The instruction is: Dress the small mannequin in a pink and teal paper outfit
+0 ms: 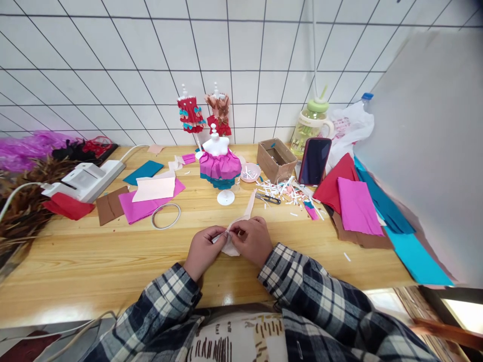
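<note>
Low over the wooden table, my left hand and my right hand meet, both pinching a pale pink strip of crepe paper. The strip's long tail runs up and away past my right fingers, and a bunched part hangs below the fingertips. Just beyond the hands stands a small white mannequin on a round base, dressed in a magenta paper skirt with a teal hem. Small scissors lie right of the strip's far end.
Two dressed mannequins stand behind, one in red. Right are a cardboard box, paper scraps, a phone, a bottle and coloured paper. Left lie folded sheets, a ring and a power strip.
</note>
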`<state>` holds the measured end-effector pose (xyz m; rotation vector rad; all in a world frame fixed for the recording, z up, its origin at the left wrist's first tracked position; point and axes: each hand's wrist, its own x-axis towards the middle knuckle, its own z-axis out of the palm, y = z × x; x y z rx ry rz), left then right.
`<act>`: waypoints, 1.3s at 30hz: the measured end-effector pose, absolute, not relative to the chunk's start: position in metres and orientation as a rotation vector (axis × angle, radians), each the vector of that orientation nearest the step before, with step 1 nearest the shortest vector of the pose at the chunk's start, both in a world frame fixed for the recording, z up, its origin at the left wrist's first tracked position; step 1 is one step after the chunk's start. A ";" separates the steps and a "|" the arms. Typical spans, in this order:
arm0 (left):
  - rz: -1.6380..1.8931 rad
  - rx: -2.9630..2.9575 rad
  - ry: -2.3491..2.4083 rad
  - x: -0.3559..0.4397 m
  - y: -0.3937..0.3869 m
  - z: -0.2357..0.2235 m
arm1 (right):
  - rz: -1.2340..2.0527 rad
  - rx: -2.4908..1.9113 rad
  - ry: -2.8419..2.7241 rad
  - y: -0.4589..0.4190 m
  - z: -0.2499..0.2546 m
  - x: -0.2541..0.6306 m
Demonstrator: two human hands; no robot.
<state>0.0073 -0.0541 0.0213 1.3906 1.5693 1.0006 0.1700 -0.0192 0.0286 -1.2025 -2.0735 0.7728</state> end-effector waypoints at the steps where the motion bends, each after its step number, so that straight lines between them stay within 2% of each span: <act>1: 0.997 1.389 1.566 0.007 -0.054 0.021 | 0.804 -1.211 -2.061 -0.019 0.029 0.170; 5: 1.010 1.373 1.547 0.006 -0.055 0.020 | 0.852 -1.223 -1.996 -0.018 0.027 0.168; 22: 1.067 1.403 1.710 -0.007 -0.056 0.026 | 0.610 -1.517 -1.831 0.010 0.018 0.191; 30: 0.787 2.024 1.983 -0.034 -0.064 0.034 | 0.547 -1.649 -1.746 0.035 0.010 0.229; 34: 0.565 2.461 1.936 -0.048 -0.068 0.039 | 0.475 -1.771 -1.705 0.044 0.013 0.260; 39: 0.497 2.753 1.760 -0.055 -0.074 0.041 | 0.134 -1.737 -1.936 0.039 0.031 0.267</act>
